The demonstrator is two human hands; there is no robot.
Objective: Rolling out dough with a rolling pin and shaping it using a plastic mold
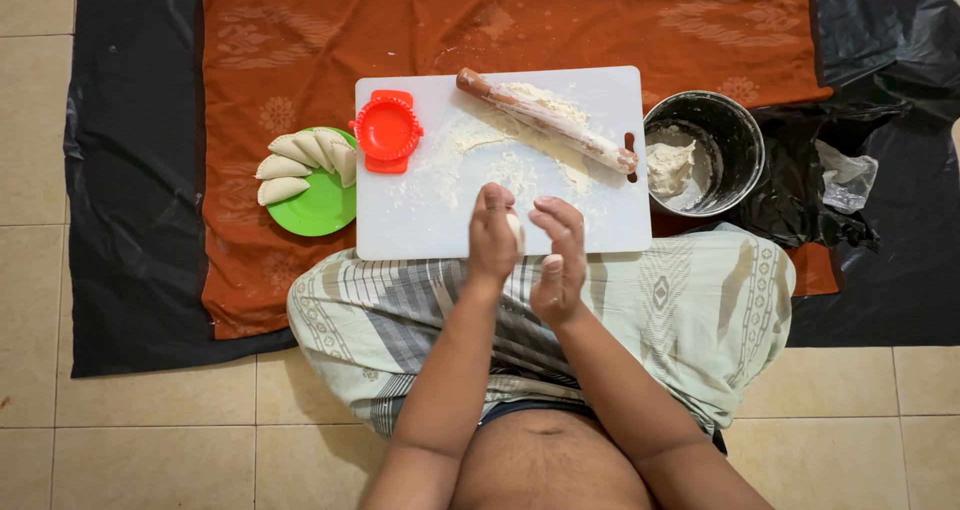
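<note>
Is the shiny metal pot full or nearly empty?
Nearly empty. The metal pot right of the white cutting board holds only one lump of dough against its left side; the remaining inside shows bare metal dusted with flour.
</note>
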